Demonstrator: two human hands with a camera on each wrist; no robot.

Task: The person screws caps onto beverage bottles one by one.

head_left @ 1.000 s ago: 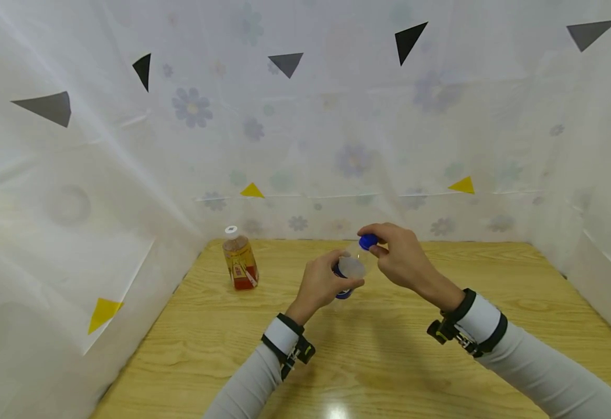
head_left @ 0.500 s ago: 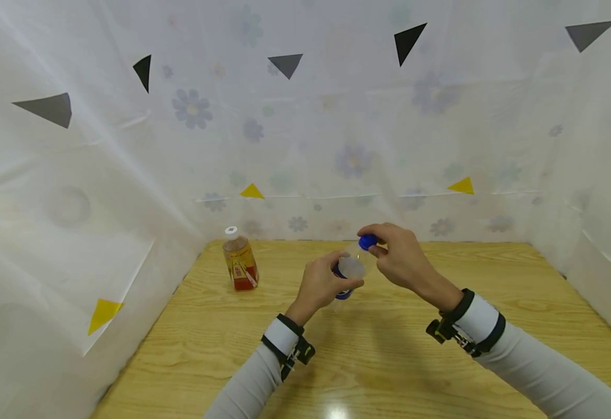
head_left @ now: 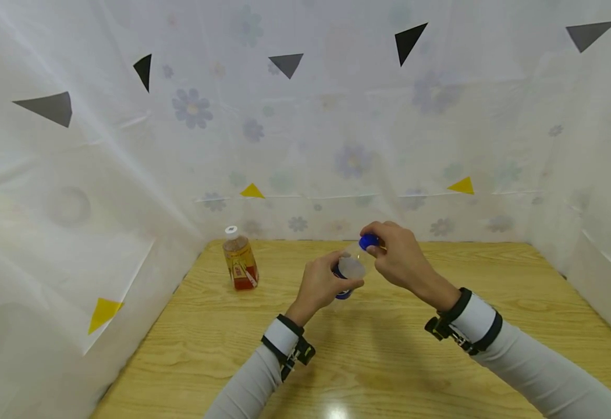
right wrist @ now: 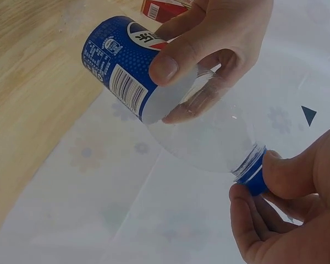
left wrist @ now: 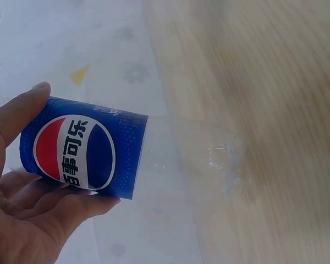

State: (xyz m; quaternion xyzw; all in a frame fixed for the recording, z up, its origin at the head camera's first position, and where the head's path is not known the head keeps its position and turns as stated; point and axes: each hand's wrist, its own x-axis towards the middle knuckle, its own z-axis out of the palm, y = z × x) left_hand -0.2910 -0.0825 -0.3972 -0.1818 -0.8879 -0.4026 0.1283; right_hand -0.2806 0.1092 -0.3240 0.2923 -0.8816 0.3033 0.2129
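Observation:
A clear plastic bottle (right wrist: 209,137) with a blue Pepsi label (left wrist: 88,148) is held tilted over the table, and it looks empty. My left hand (head_left: 322,283) grips it round the label, thumb on one side and fingers on the other. At the bottle's neck, my right hand (head_left: 402,256) pinches the blue cap (head_left: 369,241) between thumb and fingers. In the right wrist view the cap (right wrist: 254,175) sits on the neck. The bottle's clear base (left wrist: 228,165) shows in the left wrist view, just above the wood surface.
To the left on the wooden table (head_left: 206,349) stands a bottle of amber drink (head_left: 240,262) with a white cap. Pale flowered sheeting (head_left: 305,134) encloses the back and sides, with black, grey and yellow triangles on it.
My right hand has shifted slightly at the cap, its wrist moving a little to the left. The left hand and bottle have stayed in place.

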